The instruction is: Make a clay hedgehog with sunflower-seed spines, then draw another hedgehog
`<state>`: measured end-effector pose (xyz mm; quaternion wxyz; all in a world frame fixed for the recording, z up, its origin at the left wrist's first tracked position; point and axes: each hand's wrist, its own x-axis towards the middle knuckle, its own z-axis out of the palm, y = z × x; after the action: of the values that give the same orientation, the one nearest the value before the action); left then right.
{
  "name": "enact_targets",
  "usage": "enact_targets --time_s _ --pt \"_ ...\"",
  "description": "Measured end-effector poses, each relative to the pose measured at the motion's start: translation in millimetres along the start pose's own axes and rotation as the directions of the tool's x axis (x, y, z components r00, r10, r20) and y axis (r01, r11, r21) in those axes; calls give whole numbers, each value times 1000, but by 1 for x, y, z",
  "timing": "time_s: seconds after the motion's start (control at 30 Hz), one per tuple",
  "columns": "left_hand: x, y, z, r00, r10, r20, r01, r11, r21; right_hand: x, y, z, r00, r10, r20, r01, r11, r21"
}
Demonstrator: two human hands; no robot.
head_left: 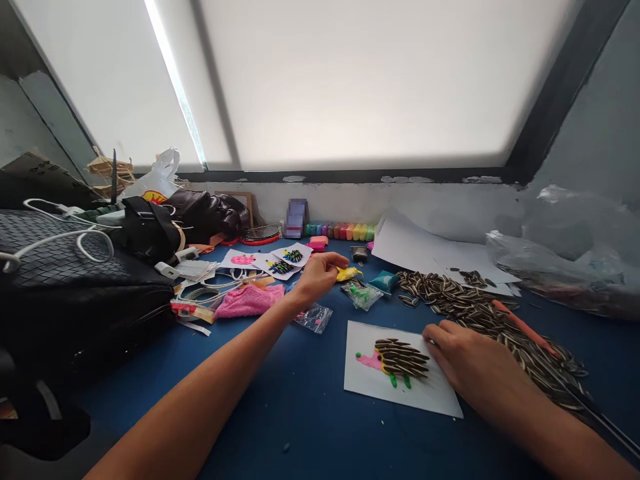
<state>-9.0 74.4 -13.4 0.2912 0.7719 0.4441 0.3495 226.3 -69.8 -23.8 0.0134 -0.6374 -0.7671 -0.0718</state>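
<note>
Resting at the right edge of a white rectangular paper card, your right hand has its fingers bent inward; you touch the card near its upper right corner, but whether you pinch it or only steady it, I cannot tell. The card lies flat on the dark blue tabletop, in front of you and slightly to the right. On it sits an animal figure with a pink clay snout, overlapping striped seeds across its back and green clay feet. Your left hand extends farther out, fingers partly curled, just beside a lump of bright yellow clay; I cannot tell whether they close on anything. Nearby lie a clear plastic packet with green contents and a shiny teal packet. Beyond your right hand spreads a loose pile of dark striped seeds, with an orange stick-shaped tool lying across it. Left of your left forearm rests a crumpled pink cloth.
</note>
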Motion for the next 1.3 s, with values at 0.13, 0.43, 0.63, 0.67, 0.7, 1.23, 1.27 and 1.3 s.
enact_targets --time_s 0.13,0.43,0.63,0.67,0.7,1.23,1.27,1.3 --pt "-1 -12 7 999 17 -37 -8 975 221 0 0 2 1000 -6 -14 6 1000 3" --pt "-3 -20 7 1000 24 12 -27 901 434 0 3 6 996 -30 -85 30 1000 -4" --pt "-1 -13 1 997 57 -52 -36 943 331 0 4 3 996 -38 -86 42 998 37" --pt "-2 -9 0 995 77 -59 -55 952 300 0 3 1 994 -36 -99 43 997 65" --pt "-2 -3 -1 993 102 -54 -84 960 265 0 2 -2 992 -35 -123 48 993 110" --pt "-30 47 25 899 316 304 -333 943 3 -2 -18 -31 950 291 -116 -17 420 907" --pt "-30 48 25 894 322 311 -345 939 18 -2 -18 -30 946 291 -143 -2 444 896" --pt "-31 49 26 889 329 317 -356 934 30 -3 -19 -30 942 293 -167 10 471 882"
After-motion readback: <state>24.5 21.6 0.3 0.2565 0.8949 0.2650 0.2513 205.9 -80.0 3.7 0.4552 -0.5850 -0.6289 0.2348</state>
